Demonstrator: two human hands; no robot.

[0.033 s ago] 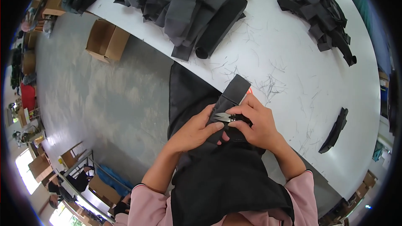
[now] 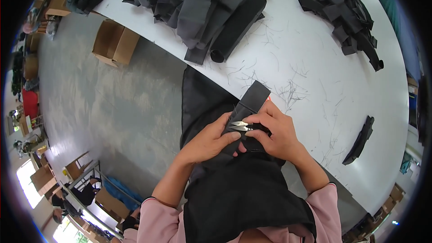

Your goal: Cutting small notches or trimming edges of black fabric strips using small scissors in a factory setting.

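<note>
My left hand is closed on a dark grey fabric strip, thumb on top and some fingertips showing beneath. The strip slants up and to the right, its far end over the table edge. In my right hand is a small pair of thread snips, pinched between thumb and forefinger. Their pointed metal blades are slightly apart and lie over the strip, close to my left thumb. A small bit of orange-red shows beside my right forefinger; what it is I cannot make out.
The white table carries a large heap of grey strips, a smaller pile at far right and a narrow dark bundle nearer. Loose thread ends are scattered there. An open cardboard box stands on the floor at left.
</note>
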